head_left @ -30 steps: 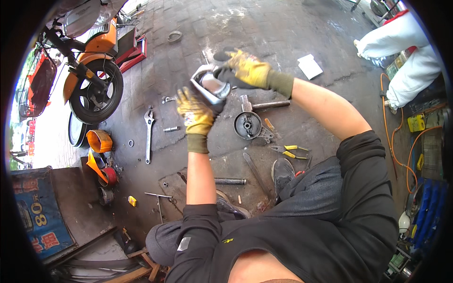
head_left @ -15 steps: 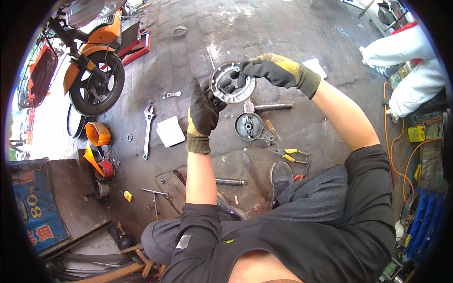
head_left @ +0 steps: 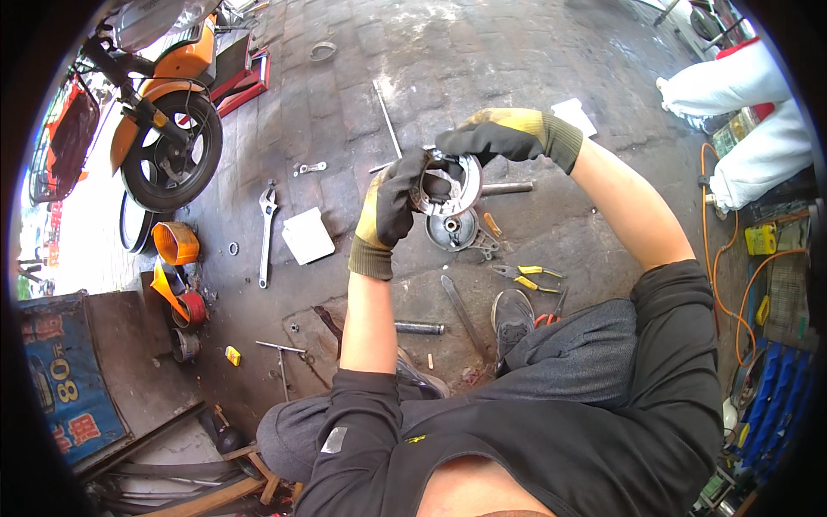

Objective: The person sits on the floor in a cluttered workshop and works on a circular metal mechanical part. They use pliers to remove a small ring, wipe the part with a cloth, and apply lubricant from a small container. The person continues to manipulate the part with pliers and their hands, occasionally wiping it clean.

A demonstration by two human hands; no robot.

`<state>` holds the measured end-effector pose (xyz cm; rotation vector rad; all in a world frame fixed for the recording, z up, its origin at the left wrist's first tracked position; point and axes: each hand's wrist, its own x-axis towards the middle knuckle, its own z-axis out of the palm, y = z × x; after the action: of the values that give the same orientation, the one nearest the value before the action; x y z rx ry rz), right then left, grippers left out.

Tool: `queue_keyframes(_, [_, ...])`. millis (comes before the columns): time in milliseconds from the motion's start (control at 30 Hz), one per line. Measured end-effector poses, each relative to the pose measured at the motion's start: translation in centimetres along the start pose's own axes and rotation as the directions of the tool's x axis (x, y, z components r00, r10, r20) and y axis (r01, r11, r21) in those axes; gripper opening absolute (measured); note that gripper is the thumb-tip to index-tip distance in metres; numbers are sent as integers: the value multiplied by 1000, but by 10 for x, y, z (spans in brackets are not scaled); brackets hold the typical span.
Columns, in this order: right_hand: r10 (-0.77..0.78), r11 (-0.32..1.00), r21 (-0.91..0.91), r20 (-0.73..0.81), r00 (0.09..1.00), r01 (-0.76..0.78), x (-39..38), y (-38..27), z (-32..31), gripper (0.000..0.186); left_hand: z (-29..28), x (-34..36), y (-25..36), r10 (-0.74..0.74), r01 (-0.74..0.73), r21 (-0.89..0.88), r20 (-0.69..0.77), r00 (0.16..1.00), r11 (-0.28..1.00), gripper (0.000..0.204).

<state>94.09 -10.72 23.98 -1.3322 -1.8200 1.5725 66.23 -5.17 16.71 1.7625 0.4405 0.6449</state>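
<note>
Both my hands wear black and yellow work gloves. Between them, over the floor, they hold a ring of silver metal that looks like a pair of brake shoes point(head_left: 471, 184). My left hand point(head_left: 394, 202) is closed on the ring's left side. Its upper edge is gripped by the fingers of my right hand point(head_left: 495, 138), which partly hide it. Just below the ring, a round brake plate point(head_left: 441, 236) with a central hub lies on the floor, its upper part covered. From behind the ring a hammer's handle point(head_left: 508, 188) sticks out to the right.
Left lie an adjustable wrench point(head_left: 267, 228), white paper point(head_left: 308, 236) and a small spanner point(head_left: 310, 168). Yellow-handled pliers point(head_left: 530, 277) and a flat bar point(head_left: 463, 314) lie near my shoe. An orange motorbike point(head_left: 172, 142) stands far left; a person in white trousers point(head_left: 758, 172) is right.
The ring has turned and come slightly nearer and to the right, now overlapping the brake plate. My left hand has moved right and up along its left side; my right hand stays at its upper edge.
</note>
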Motion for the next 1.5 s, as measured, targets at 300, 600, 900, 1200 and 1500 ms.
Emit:
queue_keyframes(300, [-2,968,244,-242,970,63,-21,10,44,49,24,1,-28,-179,176,-741,76,981,649,43])
queue_keyframes(600, [-172,985,2,-104,979,174,-44,71,58,55,16,-15,-47,-121,202,-433,206,971,878,45])
queue_keyframes(900, [300,703,692,-81,950,-163,-28,81,101,44,22,-39,-73,-584,607,-622,279,762,495,37])
queue_keyframes(1200, [525,760,-126,-461,716,-638,19,132,148,86,68,-55,-115,-806,769,-258,-76,587,585,41])
queue_keyframes(1500, [613,725,-52,-404,679,-686,31,142,163,89,75,-68,-150,-768,786,-23,-227,598,618,53])
